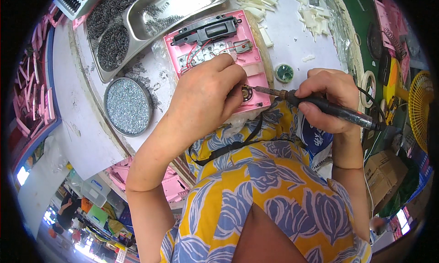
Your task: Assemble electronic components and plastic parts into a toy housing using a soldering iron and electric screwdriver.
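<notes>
My right hand grips a soldering iron by its dark handle. The iron's tip points left, to a small round part in the lower right of a pink plastic housing. Over the housing's lower left lies my left hand, fingers bent and closed beside the round part; whatever they hold is hidden. Red wires run inside the housing near a black rectangular module. A small round container with dark green contents stands just right of the housing.
A round tin of small metal pieces sits at left. Behind it, a metal tray holds many dark springs. White plastic parts lie at the back right. A yellow fan stands far right, above a cardboard box.
</notes>
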`<state>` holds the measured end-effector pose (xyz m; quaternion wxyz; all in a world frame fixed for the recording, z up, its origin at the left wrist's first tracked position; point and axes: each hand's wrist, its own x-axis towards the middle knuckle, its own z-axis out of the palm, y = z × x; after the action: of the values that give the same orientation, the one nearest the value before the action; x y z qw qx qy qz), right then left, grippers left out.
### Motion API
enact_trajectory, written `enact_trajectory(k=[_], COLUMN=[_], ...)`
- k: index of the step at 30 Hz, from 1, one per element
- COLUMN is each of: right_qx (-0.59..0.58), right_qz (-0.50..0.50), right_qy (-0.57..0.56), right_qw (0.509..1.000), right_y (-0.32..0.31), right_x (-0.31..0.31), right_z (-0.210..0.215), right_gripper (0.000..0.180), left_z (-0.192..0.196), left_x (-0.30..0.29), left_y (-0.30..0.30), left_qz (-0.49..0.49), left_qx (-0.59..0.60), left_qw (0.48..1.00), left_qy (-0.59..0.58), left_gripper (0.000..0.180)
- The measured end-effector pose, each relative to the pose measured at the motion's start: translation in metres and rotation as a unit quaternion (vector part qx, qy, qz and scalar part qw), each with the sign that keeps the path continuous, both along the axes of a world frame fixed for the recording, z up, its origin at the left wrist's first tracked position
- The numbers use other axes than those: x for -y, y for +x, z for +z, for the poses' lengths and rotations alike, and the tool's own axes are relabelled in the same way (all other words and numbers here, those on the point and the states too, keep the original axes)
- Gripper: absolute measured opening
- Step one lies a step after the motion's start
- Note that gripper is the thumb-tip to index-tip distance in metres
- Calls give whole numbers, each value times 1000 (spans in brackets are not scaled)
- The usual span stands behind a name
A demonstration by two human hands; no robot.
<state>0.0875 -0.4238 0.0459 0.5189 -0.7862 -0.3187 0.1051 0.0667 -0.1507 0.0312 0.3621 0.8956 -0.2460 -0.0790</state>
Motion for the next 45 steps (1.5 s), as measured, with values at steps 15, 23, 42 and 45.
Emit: enact_trajectory(k=[15,23,42,45], right_qx=[5,-9,140,64], right_qz=[-4,-29,-609,-581], right_qy=[1,-6,264,279], right_qw=[1000,1000,734,762], right_y=[2,0,20,47], right_x=[-6,22,254,252], right_z=[-3,8,10,-8], right_gripper=[19,21,5,10], left_z=[-1,-1,13,21], left_x=[3,0,17,17], left_y=[0,-3,-3,-12], left_qz=[2,3,28,63], left_qx=[11,16,7,19], left_qw=[1000,1000,1000,997], left_qy=[-12,-4,13,33], left_gripper=[16,17,16,18])
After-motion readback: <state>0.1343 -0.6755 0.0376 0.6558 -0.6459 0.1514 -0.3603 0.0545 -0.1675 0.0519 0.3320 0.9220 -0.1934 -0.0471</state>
